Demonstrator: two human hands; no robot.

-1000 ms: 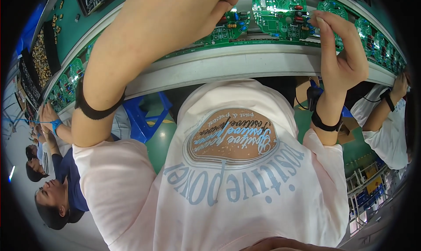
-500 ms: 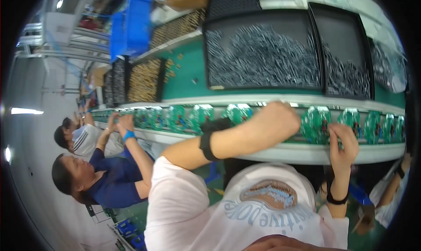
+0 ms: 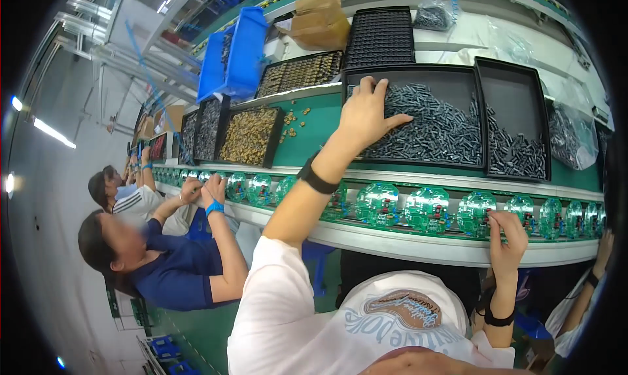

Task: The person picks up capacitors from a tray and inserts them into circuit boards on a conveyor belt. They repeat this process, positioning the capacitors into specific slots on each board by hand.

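My left hand [image 3: 364, 116] is over the left part of a wide black tray [image 3: 451, 84], its fingers and thumb spread apart. Small dark cylindrical components [image 3: 432, 129] are heaped in that tray. Lower right, my right hand [image 3: 509, 241] has thumb and fingertips pinched together at the edge of a green circuit board [image 3: 475, 211]. What the pinch holds, if anything, is too small to make out. The board stands in a long row of similar green boards along a pale rail [image 3: 399, 244], and small red parts show on it.
A second black tray [image 3: 510, 97] adjoins on the right, beside a clear bag [image 3: 579, 139] of parts. Leftward are a tray [image 3: 275, 139] of gold-coloured pieces, a blue bin [image 3: 239, 74] and a cardboard box [image 3: 319, 28]. Co-workers sit at left [image 3: 183, 264] and right [image 3: 575, 303].
My left hand has moved up and left, from above the row of boards to the dark components, and its fingers have spread. My right hand stays at the board. The view has shifted.
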